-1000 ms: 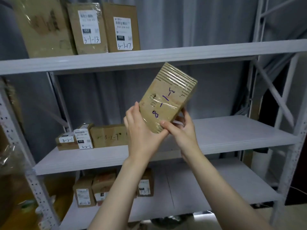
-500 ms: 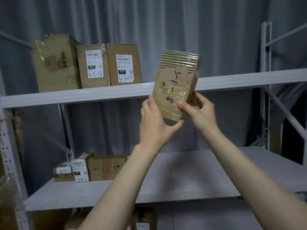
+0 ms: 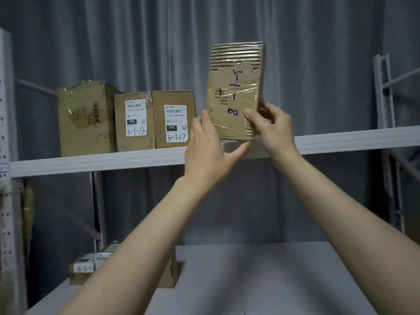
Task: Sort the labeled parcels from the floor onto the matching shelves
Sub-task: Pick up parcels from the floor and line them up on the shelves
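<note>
Holding a tape-wrapped cardboard parcel (image 3: 236, 92) upright, two bare hands have it just above the front edge of the white upper shelf (image 3: 91, 163). The left hand (image 3: 208, 153) cups the lower left corner, thumb under the bottom edge. The right hand (image 3: 272, 130) pinches the lower right edge, thumb on the front face. Purple handwriting down the parcel reads 3-1-8. To its left on that shelf stand a box labeled 3-1-17 (image 3: 173, 119), a box labeled 3-1-13 (image 3: 134, 121) and a larger taped box (image 3: 84, 119). A box marked 3-2-1 (image 3: 83, 269) sits on the lower shelf (image 3: 272, 280).
</note>
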### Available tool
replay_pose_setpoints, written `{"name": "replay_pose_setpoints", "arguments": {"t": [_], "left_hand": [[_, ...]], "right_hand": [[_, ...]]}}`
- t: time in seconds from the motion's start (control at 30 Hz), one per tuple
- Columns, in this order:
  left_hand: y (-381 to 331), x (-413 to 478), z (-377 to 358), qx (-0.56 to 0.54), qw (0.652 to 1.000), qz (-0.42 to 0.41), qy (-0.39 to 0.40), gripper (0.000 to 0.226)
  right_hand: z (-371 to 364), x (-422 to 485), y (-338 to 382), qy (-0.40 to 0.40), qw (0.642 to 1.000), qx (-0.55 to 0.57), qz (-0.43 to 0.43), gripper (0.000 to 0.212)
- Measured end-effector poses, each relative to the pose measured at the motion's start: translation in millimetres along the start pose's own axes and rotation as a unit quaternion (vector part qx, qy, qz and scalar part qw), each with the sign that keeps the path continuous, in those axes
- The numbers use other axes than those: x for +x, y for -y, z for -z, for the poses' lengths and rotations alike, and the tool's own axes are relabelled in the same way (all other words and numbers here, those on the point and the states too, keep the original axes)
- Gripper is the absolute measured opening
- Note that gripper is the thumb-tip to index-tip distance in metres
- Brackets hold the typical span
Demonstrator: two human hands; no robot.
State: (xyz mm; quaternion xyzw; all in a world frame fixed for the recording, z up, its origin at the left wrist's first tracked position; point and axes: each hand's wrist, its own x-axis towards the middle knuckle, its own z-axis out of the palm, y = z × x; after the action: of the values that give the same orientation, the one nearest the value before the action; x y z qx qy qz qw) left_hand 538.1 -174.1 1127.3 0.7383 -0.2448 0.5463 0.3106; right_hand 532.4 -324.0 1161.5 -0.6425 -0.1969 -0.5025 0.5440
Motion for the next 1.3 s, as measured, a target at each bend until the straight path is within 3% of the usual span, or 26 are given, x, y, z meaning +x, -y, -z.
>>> {"name": "replay_pose_setpoints", "arguments": {"t": [0.17,0.27,0.4,0.57,0.7,0.8,0.97,1.17,1.3], "left_hand": [[4,25,-6,0.006,0.999,-0.021,0.028,0.094],[8,43,-13,0.027,0.998,-0.021,0.049,0.08],[16,61,-24,0.072,0.992,-0.009,0.099,0.065],[16,67,-33,0.082,0.985,0.016,0.148,0.036],[20,74,-41,0.069,0.984,0.044,0.159,0.036],[29,79,-46,0.058,0.981,0.052,0.179,0.029],[46,84,-53,0.042,0.973,0.071,0.214,0.042],[65,107,-53,0.041,0.956,0.105,0.272,0.025],[79,125,-61,0.056,0.947,0.116,0.295,0.04]], "right_hand": [[3,28,-11,0.007,1.0,-0.018,0.005,0.05],[9,38,-16,0.005,0.999,-0.053,0.003,0.064],[16,41,-29,0.007,0.992,-0.121,-0.014,0.064],[20,44,-44,0.04,0.981,-0.187,-0.024,0.08],[16,56,-50,0.09,0.969,-0.229,-0.036,0.09],[12,69,-50,0.125,0.961,-0.237,-0.067,0.084],[-1,90,-62,0.174,0.949,-0.244,-0.094,0.078],[-20,112,-72,0.235,0.92,-0.291,-0.115,0.081],[-35,123,-78,0.261,0.904,-0.309,-0.136,0.087]]}}
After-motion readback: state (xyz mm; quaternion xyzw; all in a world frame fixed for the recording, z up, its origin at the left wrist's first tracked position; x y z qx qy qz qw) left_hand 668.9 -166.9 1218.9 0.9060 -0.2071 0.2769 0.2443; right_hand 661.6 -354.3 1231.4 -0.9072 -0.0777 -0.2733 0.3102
